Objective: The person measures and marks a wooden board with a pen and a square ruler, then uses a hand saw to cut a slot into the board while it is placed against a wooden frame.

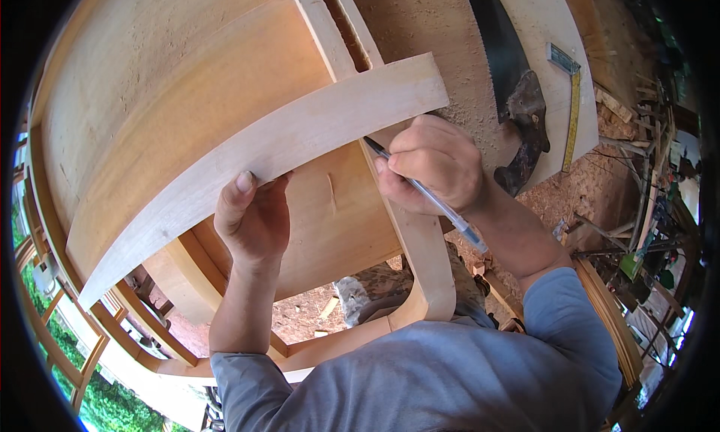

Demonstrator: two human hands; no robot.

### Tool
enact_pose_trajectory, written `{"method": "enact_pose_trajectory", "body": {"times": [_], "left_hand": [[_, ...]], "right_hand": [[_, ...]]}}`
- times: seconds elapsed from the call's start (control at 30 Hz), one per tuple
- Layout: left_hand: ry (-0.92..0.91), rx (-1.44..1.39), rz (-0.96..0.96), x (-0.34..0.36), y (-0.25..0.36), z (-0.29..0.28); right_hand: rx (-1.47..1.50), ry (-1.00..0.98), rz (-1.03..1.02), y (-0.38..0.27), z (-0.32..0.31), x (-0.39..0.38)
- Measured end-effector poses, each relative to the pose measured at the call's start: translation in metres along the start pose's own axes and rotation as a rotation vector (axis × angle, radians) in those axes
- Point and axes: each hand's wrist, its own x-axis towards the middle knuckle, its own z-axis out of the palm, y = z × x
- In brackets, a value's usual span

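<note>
The fingers of the right hand (435,162) are pinched around a slim, clear plastic pen (436,198), its dark tip pointing toward ten o'clock at the near edge of a pale, curved, tapering wooden board (285,136). The left hand (255,218) grasps that edge, thumb on top, the board stretching from its eight o'clock to its two o'clock over a light wooden frame (421,244). From the right hand, a dark-bladed, brown-handled saw (527,106) lies toward one o'clock, a try square with a yellow rule (574,106) toward two.
</note>
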Motion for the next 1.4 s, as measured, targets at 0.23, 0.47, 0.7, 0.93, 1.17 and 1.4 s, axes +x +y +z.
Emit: {"method": "enact_pose_trajectory", "body": {"times": [0.23,0.47,0.7,0.93,1.17,1.4], "left_hand": [[0.017,-0.016,-0.004,-0.001,0.0,0.001],[0.02,-0.009,-0.008,-0.001,-0.001,-0.002],[-0.005,-0.022,-0.004,-0.001,-0.002,-0.003],[0.004,0.0,-0.001,-0.001,-0.001,0.0],[0.014,0.013,0.003,0.001,-0.001,0.002],[-0.002,0.033,0.001,0.001,0.002,0.007]], "right_hand": [[0.006,-0.014,-0.064,0.006,0.0,-0.001],[0.002,-0.021,-0.068,0.004,-0.001,0.0],[0.014,-0.006,-0.053,0.004,-0.001,0.001],[-0.004,-0.019,-0.07,0.004,-0.001,0.0],[0.029,0.025,-0.044,0.005,0.001,-0.001],[0.13,0.198,-0.07,-0.001,-0.004,-0.015]]}}
